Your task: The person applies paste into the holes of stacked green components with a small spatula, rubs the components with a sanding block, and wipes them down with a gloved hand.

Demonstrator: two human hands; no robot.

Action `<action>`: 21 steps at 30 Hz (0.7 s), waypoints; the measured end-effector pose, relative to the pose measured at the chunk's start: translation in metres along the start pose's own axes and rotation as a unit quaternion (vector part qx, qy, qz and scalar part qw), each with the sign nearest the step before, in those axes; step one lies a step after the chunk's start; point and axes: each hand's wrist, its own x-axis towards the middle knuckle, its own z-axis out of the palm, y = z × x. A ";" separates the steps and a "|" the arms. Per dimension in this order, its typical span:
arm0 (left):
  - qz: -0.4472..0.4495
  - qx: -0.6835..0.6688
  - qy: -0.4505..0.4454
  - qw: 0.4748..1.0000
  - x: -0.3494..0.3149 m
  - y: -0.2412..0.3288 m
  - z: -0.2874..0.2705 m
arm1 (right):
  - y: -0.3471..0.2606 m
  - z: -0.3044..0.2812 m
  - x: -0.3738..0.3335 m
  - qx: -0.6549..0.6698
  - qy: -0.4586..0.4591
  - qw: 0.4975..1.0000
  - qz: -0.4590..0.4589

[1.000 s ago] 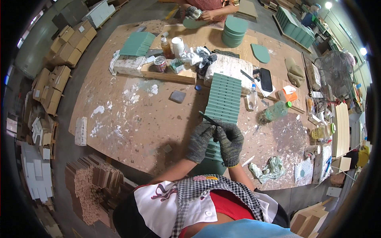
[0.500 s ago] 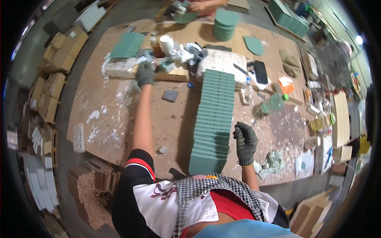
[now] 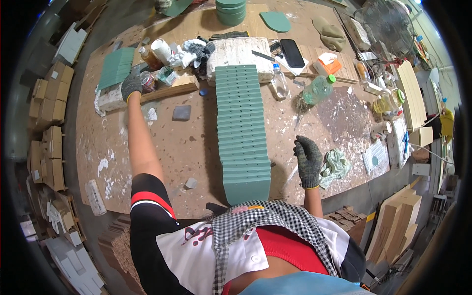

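We judge the green panels (image 3: pixel 243 125), overlapping along the table (image 3: pixel 192 140) between the half-open, seemingly empty right hand (image 3: pixel 309 161) and the left hand (image 3: pixel 131 85) beside the can (image 3: pixel 148 82) (its grip we cannot tell), stiff, fairly light, smooth, best held by their side edges.

We can read no words or numbers here. We see dark red, script-like marks (image 3: pixel 198 234) on the white shirt (image 3: pixel 194 253), a printed wrap on the can (image 3: pixel 147 82) and small white labels (image 3: pixel 55 74) on brown cartons (image 3: pixel 62 81), none clear enough for us.
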 end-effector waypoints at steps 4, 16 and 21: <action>0.029 0.009 -0.006 1.000 -0.011 0.020 -0.001 | -0.007 -0.001 0.006 -0.069 -0.003 0.997 -0.016; 0.195 -0.119 0.252 0.940 -0.061 0.029 -0.003 | -0.011 0.037 0.047 -0.113 -0.035 0.990 -0.071; 0.324 -0.424 -0.053 0.844 -0.140 0.122 0.073 | 0.037 0.072 0.123 -0.020 -0.015 0.999 -0.030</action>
